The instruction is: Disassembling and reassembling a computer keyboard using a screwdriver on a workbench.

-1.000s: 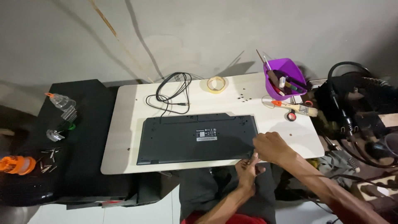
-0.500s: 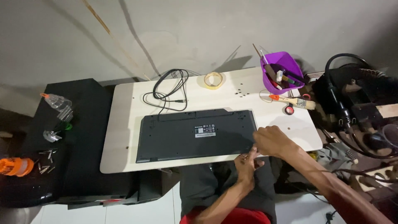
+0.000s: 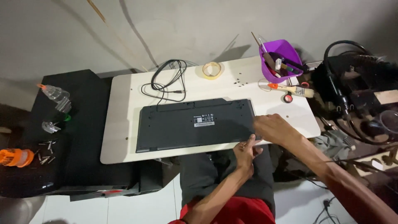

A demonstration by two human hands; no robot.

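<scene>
Head view looks straight down on a black keyboard [image 3: 195, 124], lying face-down with its flat back up, so the underside is within reach. Far left of the keyboard, on a dark side stand [image 3: 83, 137], sit a clear bottle [image 3: 56, 94], loose bits [image 3: 45, 146] and an orange reel [image 3: 15, 157], well apart from the work. Just behind the keyboard lie its coiled cable [image 3: 166, 83] and a tape roll [image 3: 212, 69]. The white table [image 3: 120, 120] shows bare room left of the keyboard, while the keyboard's near edge runs close along the table's front edge. At the keyboard's near right corner, the left hand [image 3: 245, 152] pinches narrowly at the edge from below; what it holds I cannot tell. The right hand [image 3: 274, 128] rests curled on that corner, steadying it. Right of the keyboard stand a purple tub [image 3: 286, 52] of tools and a brush [image 3: 290, 88].
</scene>
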